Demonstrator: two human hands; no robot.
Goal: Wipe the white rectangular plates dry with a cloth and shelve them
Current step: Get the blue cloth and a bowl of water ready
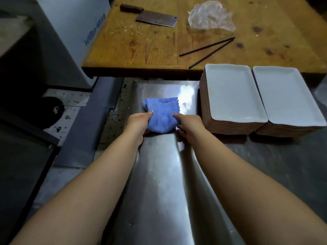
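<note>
A crumpled blue cloth (161,114) lies on the steel counter (159,183) in front of me. My left hand (137,122) grips its left side and my right hand (190,125) grips its right side. Two tall stacks of white rectangular plates with brown undersides stand to the right: the nearer stack (231,92) is just beside my right hand, the other stack (284,96) is further right. No plate is in either hand.
A thick wooden chopping table (177,50) lies beyond the counter, carrying a cleaver (155,19), a crumpled plastic bag (210,16) and a pair of dark chopsticks (208,49). A white appliance (70,32) stands at the left. Tiled floor shows below left.
</note>
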